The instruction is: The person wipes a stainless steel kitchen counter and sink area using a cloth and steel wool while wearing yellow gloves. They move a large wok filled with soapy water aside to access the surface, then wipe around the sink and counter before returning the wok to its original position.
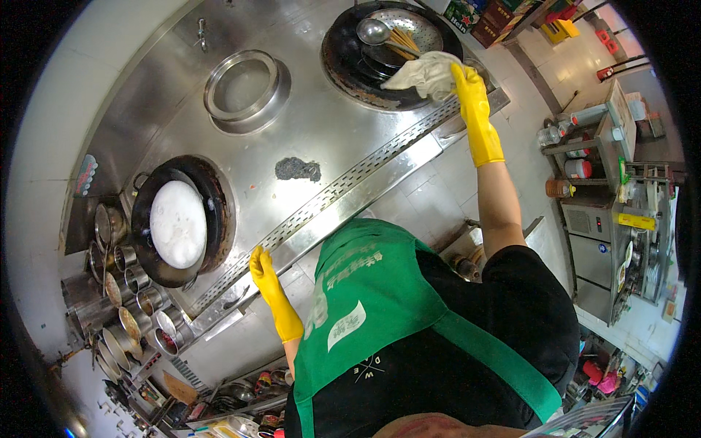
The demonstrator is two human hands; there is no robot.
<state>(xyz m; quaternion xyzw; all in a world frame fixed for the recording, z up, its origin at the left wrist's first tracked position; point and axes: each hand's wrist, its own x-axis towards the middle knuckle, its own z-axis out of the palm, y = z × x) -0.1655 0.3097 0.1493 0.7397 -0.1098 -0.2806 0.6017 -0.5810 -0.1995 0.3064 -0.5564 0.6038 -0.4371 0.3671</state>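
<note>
My right hand [469, 87], in a yellow rubber glove, grips a crumpled off-white cloth [430, 74]. The cloth hangs over the near right rim of a large black wok [350, 76]. Inside that wok are a perforated metal strainer [430, 27], a steel ladle [374, 32] and a bundle of wooden sticks [404, 42]. Cloth hides the end of the ladle's handle. My left hand [263, 267], also gloved in yellow, is by the slotted front edge of the steel range [312, 131], with nothing seen in it. A dark scouring pad [297, 169] lies on the steel top.
White foam fills a second wok [178, 224] at the left. Between the woks is a round burner well with a raised metal ring [241, 82]; a tap [202, 35] stands behind it. Several metal seasoning pots [131, 323] crowd the left end. A steel shelf unit [597, 230] stands right.
</note>
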